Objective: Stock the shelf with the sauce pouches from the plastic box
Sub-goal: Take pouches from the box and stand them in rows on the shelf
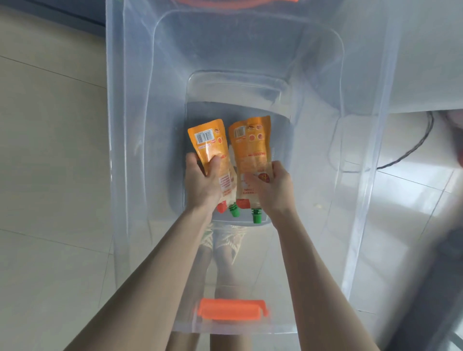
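Head view: low inside the plastic box [125,175], left hand [204,180] grips the left sauce pouch [210,140]; right hand [273,188] grips the right sauce pouch [253,145]. Risk: slick film may slip during lifting.

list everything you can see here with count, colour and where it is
plastic box: one, clear, on the floor
latches: two, orange, near latch and far latch at the box's ends
sauce pouches: two, orange with green caps, inside the box, left pouch beside right pouch
cable: one, black, on the floor right of the box
floor: one, pale tiles, under the box
hands: two, bare, inside the box; left hand grips the left pouch, right hand grips the right pouch
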A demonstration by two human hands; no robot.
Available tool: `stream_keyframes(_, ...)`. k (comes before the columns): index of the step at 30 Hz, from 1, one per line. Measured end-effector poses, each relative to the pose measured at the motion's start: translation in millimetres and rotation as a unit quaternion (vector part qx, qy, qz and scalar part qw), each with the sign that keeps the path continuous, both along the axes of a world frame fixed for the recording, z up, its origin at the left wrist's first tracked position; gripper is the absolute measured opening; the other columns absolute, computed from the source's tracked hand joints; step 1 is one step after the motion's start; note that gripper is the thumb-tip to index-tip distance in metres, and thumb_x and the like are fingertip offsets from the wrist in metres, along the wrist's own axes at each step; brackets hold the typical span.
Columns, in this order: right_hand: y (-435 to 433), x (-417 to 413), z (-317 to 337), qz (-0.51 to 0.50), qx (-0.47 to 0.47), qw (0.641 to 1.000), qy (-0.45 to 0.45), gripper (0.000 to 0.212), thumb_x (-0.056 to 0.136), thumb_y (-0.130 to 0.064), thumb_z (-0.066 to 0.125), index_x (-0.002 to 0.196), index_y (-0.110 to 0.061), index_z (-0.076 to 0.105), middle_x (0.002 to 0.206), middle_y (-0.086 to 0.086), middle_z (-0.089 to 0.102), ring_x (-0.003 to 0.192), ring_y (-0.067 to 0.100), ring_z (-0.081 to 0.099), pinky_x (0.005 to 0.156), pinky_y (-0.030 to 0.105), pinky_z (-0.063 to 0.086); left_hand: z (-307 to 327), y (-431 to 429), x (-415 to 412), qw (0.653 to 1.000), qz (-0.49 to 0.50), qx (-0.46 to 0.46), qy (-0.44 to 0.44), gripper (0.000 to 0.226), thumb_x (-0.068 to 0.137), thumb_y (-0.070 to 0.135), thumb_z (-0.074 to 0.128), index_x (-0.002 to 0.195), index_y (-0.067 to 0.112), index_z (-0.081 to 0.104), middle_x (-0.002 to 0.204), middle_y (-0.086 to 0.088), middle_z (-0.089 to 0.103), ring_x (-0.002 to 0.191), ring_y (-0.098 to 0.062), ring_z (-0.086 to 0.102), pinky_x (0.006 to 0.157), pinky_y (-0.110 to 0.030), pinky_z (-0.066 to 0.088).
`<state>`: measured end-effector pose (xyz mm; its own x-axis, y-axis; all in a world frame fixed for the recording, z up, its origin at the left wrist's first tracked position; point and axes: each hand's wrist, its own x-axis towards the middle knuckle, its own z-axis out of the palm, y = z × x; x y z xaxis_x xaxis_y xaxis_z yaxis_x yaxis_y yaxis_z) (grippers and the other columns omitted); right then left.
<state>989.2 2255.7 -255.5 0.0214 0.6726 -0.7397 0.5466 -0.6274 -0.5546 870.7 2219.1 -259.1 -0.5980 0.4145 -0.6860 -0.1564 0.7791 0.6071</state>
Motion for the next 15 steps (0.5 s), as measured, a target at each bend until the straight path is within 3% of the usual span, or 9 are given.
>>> stream_keyframes(3,-2,2,4,-0.005,-0.014,0.999,0.032,0.029,0.08,-0.006,0.065,0.103,-0.008,0.048,0.095,0.011,0.066,0.084,0.03,0.065,0.067,0.045,0.058,8,-7,-5,0.998,-0.04,0.026,0.037,0.022,0.094,0.029,0.053,0.106,0.012,0.05,0.094,0.003,0.062,0.089,-0.021,0.063,0.078,-0.035,0.051)
stream_keyframes(6,-6,0,7,0.002,-0.012,0.996,0.087,0.03,0.084,-0.005,0.061,0.112,-0.014,0.051,0.103,0.01,0.067,0.09,0.025,0.066,0.076,0.041,0.057,15,-11,-8,0.998,-0.058,0.032,-0.007,0.02,0.095,0.036,0.048,0.108,0.021,0.053,0.093,0.011,0.063,0.089,-0.013,0.064,0.078,-0.033,0.053)
stream_keyframes(9,-10,-3,11,-0.068,-0.041,0.986,0.144,0.016,0.096,-0.03,0.049,0.107,-0.023,0.058,0.105,0.005,0.067,0.096,0.021,0.066,0.079,0.035,0.056,19,-15,-5,0.995,-0.063,0.033,-0.063,0.025,0.095,0.043,0.043,0.115,0.031,0.052,0.105,0.01,0.065,0.092,-0.007,0.065,0.079,-0.028,0.054)
stream_keyframes(12,-12,-8,14,-0.117,-0.064,0.977,0.169,0.028,0.1,-0.04,0.035,0.099,-0.025,0.058,0.101,0.005,0.065,0.094,0.021,0.063,0.08,0.035,0.053,26,-17,3,0.99,-0.058,0.06,-0.112,0.034,0.095,0.047,0.038,0.126,0.037,0.045,0.105,0.016,0.065,0.089,0.002,0.065,0.071,-0.017,0.053)
stream_keyframes(15,-13,-8,23,-0.123,-0.075,0.971,0.188,0.023,0.101,-0.031,0.035,0.097,-0.026,0.057,0.096,0.009,0.063,0.086,0.021,0.061,0.076,0.036,0.052,34,-22,12,0.983,-0.06,0.075,-0.155,0.031,0.095,0.045,0.039,0.125,0.044,0.042,0.108,0.0,0.066,0.095,-0.013,0.066,0.079,-0.034,0.056)
